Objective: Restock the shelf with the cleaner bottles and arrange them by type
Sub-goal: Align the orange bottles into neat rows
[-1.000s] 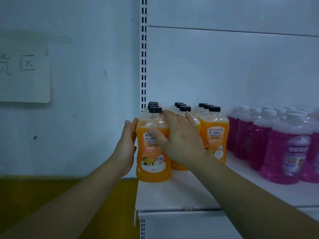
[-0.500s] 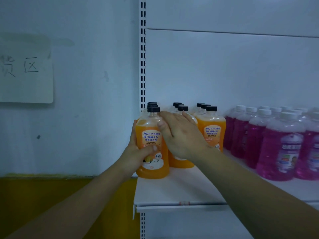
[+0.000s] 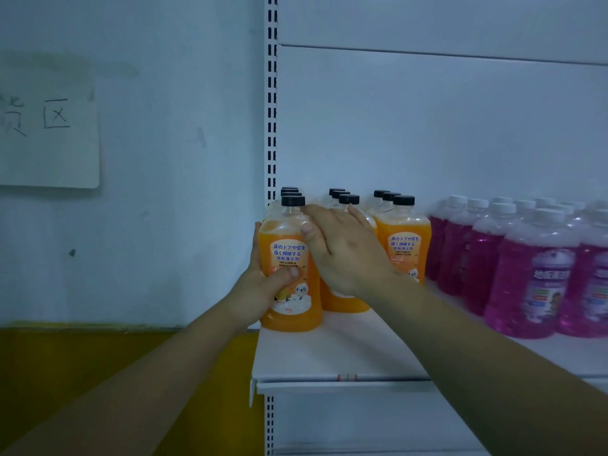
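Gripping the front orange bottle (image 3: 289,311) upright on the shelf (image 3: 329,357), the left hand (image 3: 260,287) curls its fingers round it, while the right hand (image 3: 345,255) rests released, straight fingers on the neighbouring bottle (image 3: 342,301) just beside

Dim bluish light, soft overall, pink bottles (image 3: 523,274) perhaps blurred, wide-angle edge bending

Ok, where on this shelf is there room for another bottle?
Bare shelf runs along the front edge, ahead of the orange bottles and left of the front pink bottles. Behind that it is crowded: orange and pink rows leave little gap, and the left hand and right hand cover the front-left ones.
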